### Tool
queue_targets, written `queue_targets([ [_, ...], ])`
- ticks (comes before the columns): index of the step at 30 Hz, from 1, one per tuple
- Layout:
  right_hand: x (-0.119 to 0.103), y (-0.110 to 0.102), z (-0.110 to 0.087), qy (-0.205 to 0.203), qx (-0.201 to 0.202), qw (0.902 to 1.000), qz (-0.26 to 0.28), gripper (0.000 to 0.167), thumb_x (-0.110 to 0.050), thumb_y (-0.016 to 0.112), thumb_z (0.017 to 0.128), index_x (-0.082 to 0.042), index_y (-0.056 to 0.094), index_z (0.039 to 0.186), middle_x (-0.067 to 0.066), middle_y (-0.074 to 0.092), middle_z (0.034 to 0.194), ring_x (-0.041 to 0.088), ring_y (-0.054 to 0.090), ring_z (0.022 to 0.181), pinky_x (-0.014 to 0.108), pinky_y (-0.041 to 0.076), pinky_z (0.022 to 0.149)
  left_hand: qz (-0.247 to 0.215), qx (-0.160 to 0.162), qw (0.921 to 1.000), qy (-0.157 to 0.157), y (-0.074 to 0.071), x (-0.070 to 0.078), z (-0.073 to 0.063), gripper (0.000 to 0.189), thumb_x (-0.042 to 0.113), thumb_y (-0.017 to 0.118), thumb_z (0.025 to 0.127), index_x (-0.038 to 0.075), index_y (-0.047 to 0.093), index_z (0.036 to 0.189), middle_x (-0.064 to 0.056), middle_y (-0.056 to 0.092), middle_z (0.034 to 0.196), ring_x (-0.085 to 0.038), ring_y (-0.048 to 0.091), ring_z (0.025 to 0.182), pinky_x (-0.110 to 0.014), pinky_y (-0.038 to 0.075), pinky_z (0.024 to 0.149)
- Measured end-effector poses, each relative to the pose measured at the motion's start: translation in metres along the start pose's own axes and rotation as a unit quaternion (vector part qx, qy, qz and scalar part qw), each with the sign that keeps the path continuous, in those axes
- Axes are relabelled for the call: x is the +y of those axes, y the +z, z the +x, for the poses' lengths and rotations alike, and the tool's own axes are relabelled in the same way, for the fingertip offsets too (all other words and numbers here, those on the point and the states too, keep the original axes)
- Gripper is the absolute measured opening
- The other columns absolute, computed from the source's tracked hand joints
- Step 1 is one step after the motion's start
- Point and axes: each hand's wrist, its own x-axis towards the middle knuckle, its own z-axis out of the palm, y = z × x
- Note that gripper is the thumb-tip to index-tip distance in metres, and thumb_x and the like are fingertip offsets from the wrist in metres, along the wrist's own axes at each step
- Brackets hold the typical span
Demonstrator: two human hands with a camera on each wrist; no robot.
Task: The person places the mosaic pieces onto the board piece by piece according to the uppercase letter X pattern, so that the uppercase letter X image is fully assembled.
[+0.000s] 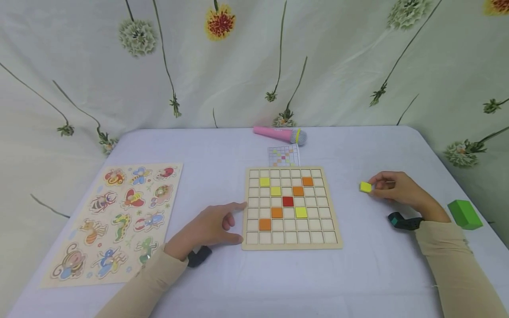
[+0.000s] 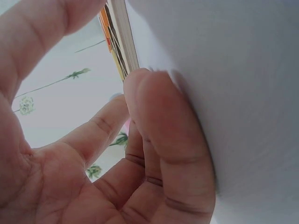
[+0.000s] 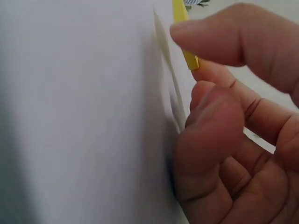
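A yellow square tile (image 1: 365, 187) is pinched between the thumb and fingers of my right hand (image 1: 397, 190), right of the board. The right wrist view shows the same yellow tile (image 3: 191, 60) held by its edge, just off the white surface. My left hand (image 1: 212, 225) rests at the left edge of a wooden grid board (image 1: 292, 246), index finger and thumb extended to its rim and the other fingers bent. Three yellow tiles, several orange tiles (image 1: 265, 225) and one red tile (image 1: 288, 202) sit in the board's squares.
Behind the board lie a small printed pattern card (image 1: 283, 156) and a pink toy microphone (image 1: 278, 133). An insect picture puzzle (image 1: 133, 234) lies at the left. A green block (image 1: 465, 214) stands beside the right wrist. A flowered cloth (image 1: 238, 79) hangs behind the table.
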Motion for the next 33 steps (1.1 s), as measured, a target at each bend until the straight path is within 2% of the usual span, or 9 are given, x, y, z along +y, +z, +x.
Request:
queue_targets([
  [5, -0.007, 0.008, 0.003, -0.041, -0.005, 0.9991, -0.007, 0.032, -0.001, 0.081, 0.093, 0.012, 0.067, 0.118, 0.003, 0.06, 0.091, 0.01, 0.055, 0.074, 0.026, 0.049, 0.062, -0.001, -0.002, 1.0, 0.002, -0.001, 0.0, 0.0, 0.085, 0.017, 0.097, 0.081, 0.014, 0.059, 0.157, -0.001, 0.06, 0.091, -0.017, 0.054, 0.084, -0.033, 0.048, 0.074],
  [10, -0.015, 0.016, 0.006, -0.065, -0.017, 0.9975, -0.019, 0.028, -0.001, 0.083, 0.091, 0.009, 0.07, 0.114, 0.002, 0.062, 0.091, 0.011, 0.056, 0.078, 0.025, 0.048, 0.068, -0.001, -0.003, 1.0, 0.002, -0.002, 0.001, 0.0, 0.084, 0.017, 0.096, 0.082, 0.014, 0.059, 0.157, -0.001, 0.059, 0.091, -0.018, 0.054, 0.084, -0.033, 0.047, 0.073],
  [22, -0.032, 0.033, 0.008, -0.1, -0.061, 0.993, 0.009, 0.023, 0.001, 0.083, 0.088, 0.005, 0.073, 0.108, 0.001, 0.064, 0.089, 0.011, 0.059, 0.078, 0.025, 0.05, 0.071, -0.001, -0.001, 1.0, 0.003, -0.001, 0.002, 0.0, 0.085, 0.018, 0.097, 0.081, 0.014, 0.059, 0.157, -0.001, 0.059, 0.091, -0.017, 0.053, 0.084, -0.033, 0.047, 0.072],
  [33, -0.048, 0.046, 0.006, -0.131, -0.108, 0.9853, 0.009, 0.02, 0.0, 0.083, 0.085, -0.001, 0.072, 0.102, -0.001, 0.062, 0.087, 0.013, 0.058, 0.078, 0.025, 0.049, 0.07, 0.0, 0.0, 1.0, -0.001, 0.0, 0.001, 0.0, 0.085, 0.018, 0.097, 0.081, 0.015, 0.059, 0.157, -0.001, 0.059, 0.091, -0.017, 0.053, 0.084, -0.033, 0.047, 0.072],
])
